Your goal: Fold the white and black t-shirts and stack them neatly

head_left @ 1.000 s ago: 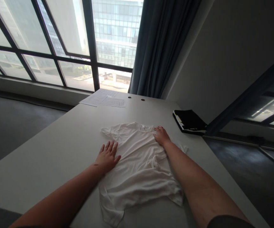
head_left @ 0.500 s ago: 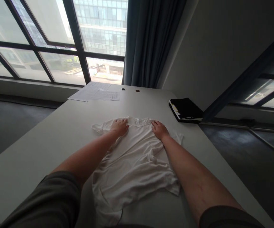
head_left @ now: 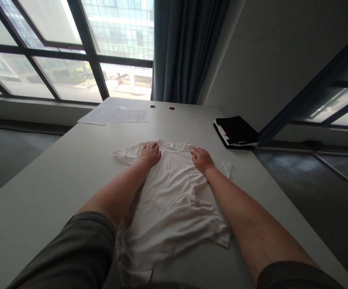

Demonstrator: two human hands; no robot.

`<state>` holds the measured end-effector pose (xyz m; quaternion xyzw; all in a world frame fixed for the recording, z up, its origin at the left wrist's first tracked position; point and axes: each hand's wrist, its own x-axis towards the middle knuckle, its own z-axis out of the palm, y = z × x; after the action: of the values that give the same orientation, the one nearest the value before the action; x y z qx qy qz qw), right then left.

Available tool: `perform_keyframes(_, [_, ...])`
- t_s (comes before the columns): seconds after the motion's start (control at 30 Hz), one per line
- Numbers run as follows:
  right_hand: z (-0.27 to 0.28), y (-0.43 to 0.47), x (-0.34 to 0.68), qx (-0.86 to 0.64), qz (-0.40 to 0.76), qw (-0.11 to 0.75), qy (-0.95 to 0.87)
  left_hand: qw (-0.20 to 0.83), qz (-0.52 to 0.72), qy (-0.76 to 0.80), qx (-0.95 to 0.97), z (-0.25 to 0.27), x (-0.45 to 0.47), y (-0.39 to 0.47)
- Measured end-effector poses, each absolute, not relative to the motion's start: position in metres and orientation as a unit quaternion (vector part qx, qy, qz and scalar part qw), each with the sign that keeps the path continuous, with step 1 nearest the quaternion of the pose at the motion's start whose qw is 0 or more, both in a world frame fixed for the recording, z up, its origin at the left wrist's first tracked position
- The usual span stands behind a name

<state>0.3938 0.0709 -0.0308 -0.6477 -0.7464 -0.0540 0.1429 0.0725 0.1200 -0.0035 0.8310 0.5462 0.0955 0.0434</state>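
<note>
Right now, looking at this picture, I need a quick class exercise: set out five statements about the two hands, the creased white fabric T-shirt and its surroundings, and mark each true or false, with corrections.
1. The left hand and the right hand both rest on the creased white fabric T-shirt. True.
2. The left hand lies at the shirt's lower hem. False: it lies near the collar.
3. A black folder with papers inside lies to the right of the shirt. True.
4. Thin white paper sheets are stacked on the folder. False: they lie at the far left corner of the white flat-topped table.
5. A blue-grey fabric curtain hangs beyond the table's far edge. True.
</note>
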Motion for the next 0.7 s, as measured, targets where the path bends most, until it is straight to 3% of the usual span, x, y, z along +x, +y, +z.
perform_keyframes(0.2, [-0.028, 0.072, 0.39, -0.667, -0.033, 0.093, -0.738, 0.115, -0.012, 0.586, 0.802, 0.002, 0.079, 0.141])
perform_keyframes(0.43, [-0.029, 0.078, 0.391, -0.679, -0.009, 0.058, -0.732, 0.077, 0.041, 0.554, 0.828, -0.002, 0.078, 0.141])
perform_keyframes(0.7, [-0.03, 0.079, 0.393, -0.677, -0.011, 0.049, -0.734, 0.118, -0.045, 0.564, 0.816, 0.009, 0.085, 0.157])
